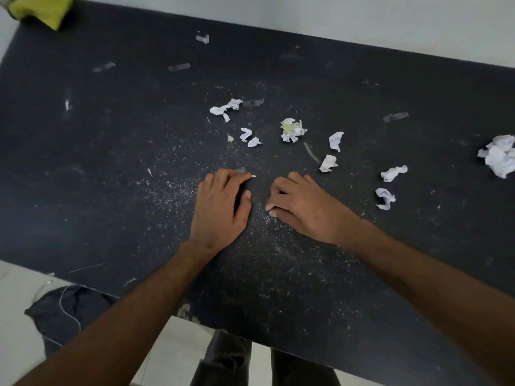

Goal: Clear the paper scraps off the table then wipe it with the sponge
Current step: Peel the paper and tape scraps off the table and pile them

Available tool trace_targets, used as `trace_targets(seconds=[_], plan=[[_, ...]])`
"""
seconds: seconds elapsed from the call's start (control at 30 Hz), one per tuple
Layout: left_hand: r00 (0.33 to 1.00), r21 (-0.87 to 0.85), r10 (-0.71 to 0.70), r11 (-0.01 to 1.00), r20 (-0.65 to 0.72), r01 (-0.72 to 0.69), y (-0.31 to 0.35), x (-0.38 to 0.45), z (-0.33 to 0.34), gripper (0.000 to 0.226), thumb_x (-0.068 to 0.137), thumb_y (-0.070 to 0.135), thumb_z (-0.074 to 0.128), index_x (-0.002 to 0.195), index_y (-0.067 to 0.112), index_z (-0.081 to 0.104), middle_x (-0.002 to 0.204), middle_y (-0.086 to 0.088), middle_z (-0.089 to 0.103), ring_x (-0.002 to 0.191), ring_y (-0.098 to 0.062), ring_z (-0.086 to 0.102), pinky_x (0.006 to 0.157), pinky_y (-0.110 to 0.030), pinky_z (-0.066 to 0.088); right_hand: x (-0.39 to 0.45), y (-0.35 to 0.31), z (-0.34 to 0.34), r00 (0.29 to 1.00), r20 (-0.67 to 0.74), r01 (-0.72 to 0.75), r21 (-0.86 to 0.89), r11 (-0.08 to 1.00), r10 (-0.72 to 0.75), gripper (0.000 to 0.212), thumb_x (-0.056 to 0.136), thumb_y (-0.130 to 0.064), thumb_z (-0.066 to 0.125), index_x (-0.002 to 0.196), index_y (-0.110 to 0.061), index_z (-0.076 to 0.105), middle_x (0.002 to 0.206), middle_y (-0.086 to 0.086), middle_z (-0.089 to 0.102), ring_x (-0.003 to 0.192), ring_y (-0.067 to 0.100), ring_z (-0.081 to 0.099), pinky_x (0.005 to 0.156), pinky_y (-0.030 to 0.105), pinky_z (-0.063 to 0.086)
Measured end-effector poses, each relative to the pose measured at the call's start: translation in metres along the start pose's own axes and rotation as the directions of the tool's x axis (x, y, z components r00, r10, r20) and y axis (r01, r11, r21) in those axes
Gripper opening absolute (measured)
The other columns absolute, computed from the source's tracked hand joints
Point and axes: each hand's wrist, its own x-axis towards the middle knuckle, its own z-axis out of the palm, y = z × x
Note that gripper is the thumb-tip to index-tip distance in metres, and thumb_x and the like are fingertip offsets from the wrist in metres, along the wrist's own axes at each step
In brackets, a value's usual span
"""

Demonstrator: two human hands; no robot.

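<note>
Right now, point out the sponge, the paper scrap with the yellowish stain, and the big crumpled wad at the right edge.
sponge (41, 9): head view, on its yellow top face.
stained paper scrap (292, 130): head view, centre of the crumple.
big crumpled wad (500, 158): head view, on its white middle.

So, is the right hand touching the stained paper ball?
Apart. The head view shows bare dark table between the right hand and the stained paper ball.

We get dim, flat, soft light, weak shadows, no glare, wide-angle bending at edges, slight softness throughout.
</note>
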Motion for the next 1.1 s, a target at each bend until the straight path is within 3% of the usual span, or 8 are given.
trace_targets(seconds=[0.23,0.37,0.47,0.57,0.7,0.83,0.97,1.1], plan=[[1.0,-0.01,0.002,1.0,0.0,-0.002,0.001,-0.001,-0.001,0.036,0.1,0.029,0.052,0.13,0.014,0.062,0.121,-0.005,0.058,0.101,-0.02,0.052,0.086,-0.037,0.044,-0.002,-0.007,0.008,0.999,-0.018,-0.029,-0.076,0.997,0.028,0.011,0.102,-0.022,0.046,0.103,-0.02,0.056,0.104,-0.001,0.05,0.092,0.019,0.041,0.082,0.039,0.041],[1.0,-0.029,-0.006,1.0,0.009,0.006,0.001,-0.001,-0.002,0.036,0.099,0.029,0.052,0.13,0.014,0.062,0.121,-0.005,0.058,0.103,-0.02,0.052,0.088,-0.038,0.044,-0.011,-0.003,0.004,0.993,-0.04,-0.103,0.16,0.982,0.111,0.008,0.103,-0.018,0.046,0.097,-0.021,0.049,0.102,-0.006,0.047,0.092,0.016,0.038,0.083,0.033,0.036],[1.0,-0.081,-0.004,0.997,0.03,0.006,0.006,0.002,-0.003,0.036,0.099,0.029,0.053,0.131,0.013,0.061,0.121,-0.005,0.057,0.106,-0.02,0.052,0.091,-0.038,0.044,-0.018,-0.007,-0.002,0.965,-0.052,-0.206,0.449,0.869,0.256,0.012,0.106,-0.019,0.044,0.096,-0.019,0.052,0.096,-0.007,0.056,0.095,0.019,0.045,0.083,0.036,0.044],[0.999,-0.129,0.036,0.991,0.041,-0.031,0.015,0.011,-0.003,0.035,0.099,0.027,0.055,0.13,0.012,0.061,0.119,-0.005,0.056,0.105,-0.019,0.053,0.091,-0.038,0.045,-0.017,-0.007,-0.016,0.915,-0.071,-0.252,0.669,0.7,0.397,0.017,0.108,-0.021,0.043,0.098,-0.017,0.055,0.086,0.0,0.066,0.084,0.023,0.058,0.074,0.037,0.05],[0.993,-0.153,0.111,0.983,0.047,-0.103,0.031,0.036,0.0,0.032,0.099,0.027,0.058,0.126,0.011,0.065,0.117,-0.005,0.057,0.105,-0.019,0.054,0.092,-0.036,0.049,-0.02,0.004,-0.034,0.815,-0.174,-0.235,0.772,0.59,0.552,0.013,0.105,-0.014,0.05,0.098,-0.007,0.058,0.084,0.001,0.065,0.073,0.008,0.06,0.068,0.018,0.048],[0.98,-0.172,0.192,0.969,0.056,-0.18,0.05,0.066,0.002,0.032,0.099,0.029,0.059,0.127,0.014,0.067,0.112,-0.002,0.059,0.1,-0.016,0.057,0.081,-0.03,0.052,-0.034,0.019,-0.037,0.686,-0.24,-0.222,0.83,0.511,0.687,0.01,0.1,-0.016,0.06,0.094,-0.009,0.065,0.086,0.01,0.07,0.08,0.028,0.066,0.074,0.039,0.055],[0.97,-0.134,0.207,0.973,0.124,-0.191,0.066,0.088,0.009,0.037,0.099,0.035,0.059,0.133,0.023,0.064,0.115,0.005,0.056,0.103,-0.012,0.058,0.073,-0.032,0.055,-0.05,0.026,-0.029,0.569,-0.272,-0.25,0.841,0.479,0.776,0.006,0.092,-0.01,0.069,0.088,-0.012,0.064,0.079,0.004,0.068,0.071,0.019,0.064,0.067,0.032,0.055],[0.959,-0.117,0.229,0.97,0.168,-0.212,0.075,0.095,0.015,0.036,0.099,0.039,0.058,0.132,0.027,0.065,0.114,0.009,0.057,0.101,-0.011,0.059,0.069,-0.034,0.055,-0.057,0.029,-0.014,0.502,-0.285,-0.288,0.835,0.469,0.817,0.013,0.091,-0.012,0.07,0.088,-0.019,0.059,0.078,0.004,0.065,0.07,0.025,0.062,0.064,0.039,0.055]])
